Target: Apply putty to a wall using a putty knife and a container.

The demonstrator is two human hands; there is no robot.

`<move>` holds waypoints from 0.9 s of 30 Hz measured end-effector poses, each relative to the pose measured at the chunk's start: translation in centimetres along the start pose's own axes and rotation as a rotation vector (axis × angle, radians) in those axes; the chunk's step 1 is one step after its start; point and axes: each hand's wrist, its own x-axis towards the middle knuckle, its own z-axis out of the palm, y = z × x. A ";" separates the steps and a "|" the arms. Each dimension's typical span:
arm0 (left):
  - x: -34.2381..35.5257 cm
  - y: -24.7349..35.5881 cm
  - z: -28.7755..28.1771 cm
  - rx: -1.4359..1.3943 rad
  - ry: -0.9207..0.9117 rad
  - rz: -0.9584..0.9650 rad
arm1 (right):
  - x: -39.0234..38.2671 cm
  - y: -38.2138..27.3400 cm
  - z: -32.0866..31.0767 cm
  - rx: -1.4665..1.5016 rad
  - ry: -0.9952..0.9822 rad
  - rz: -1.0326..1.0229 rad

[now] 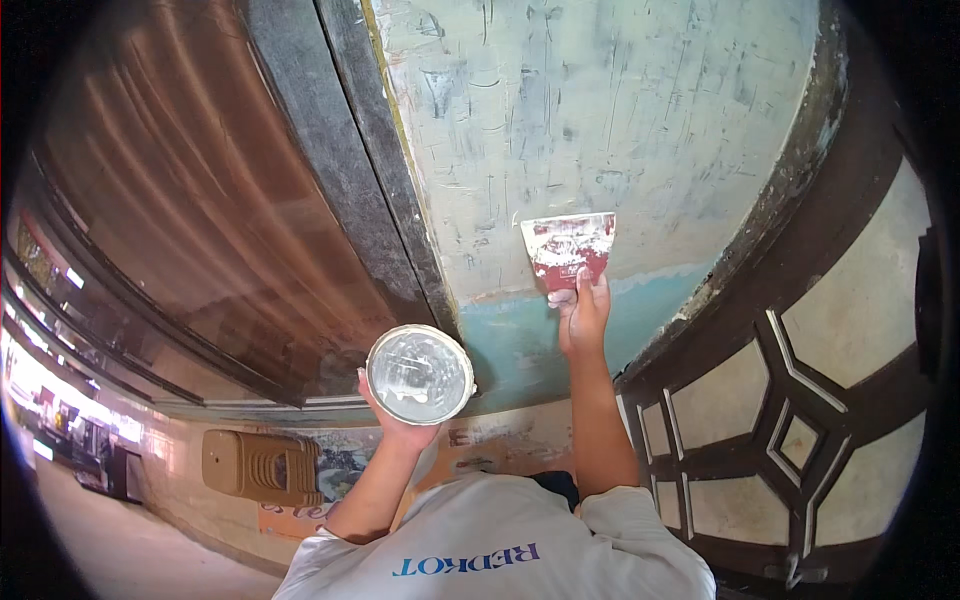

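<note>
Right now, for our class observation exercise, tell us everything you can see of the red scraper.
The red scraper is a flat, flared piece, perhaps plastic, with a wide, straight upper edge and a narrower lower end. White paste is smeared over much of its face; bare red shows mostly lower down. Nearly upright, it is gripped near the bottom by the right hand, before the pale, streaked wall. Whether it touches the wall, I cannot tell.

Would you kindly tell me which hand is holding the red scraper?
The right hand holds the red scraper, gripping its narrow end; the left hand instead supports the round, white-smeared container.
</note>
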 end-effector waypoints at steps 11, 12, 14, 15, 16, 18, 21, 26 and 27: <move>0.6 2.5 -1.2 0.004 -0.013 -0.038 | 0.1 2.5 -0.8 -0.041 0.008 -0.008; 0.6 2.5 -1.2 0.004 -0.013 -0.040 | 0.2 2.0 -0.1 -0.008 -0.017 -0.036; 0.8 2.4 -1.2 0.006 0.009 -0.052 | 1.2 1.9 0.8 -0.023 -0.012 -0.007; 0.9 2.3 -1.0 -0.019 -0.008 -0.075 | 1.6 2.1 0.9 -0.019 -0.024 0.009; 0.9 2.2 -0.9 -0.019 -0.010 -0.082 | 1.8 2.2 0.8 -0.016 -0.037 0.024; 0.7 2.1 -1.0 -0.017 0.027 -0.075 | 1.0 3.3 -0.8 -0.047 -0.072 0.038; 0.4 2.4 -1.7 -0.019 -0.008 -0.064 | -0.7 3.8 -0.2 -0.045 0.009 0.060; 1.2 2.6 -1.5 -0.045 -0.014 -0.097 | 1.7 3.7 2.0 -0.059 -0.025 0.028; 1.3 2.5 -1.4 -0.030 -0.014 -0.088 | 2.0 4.3 1.7 -0.054 -0.019 0.041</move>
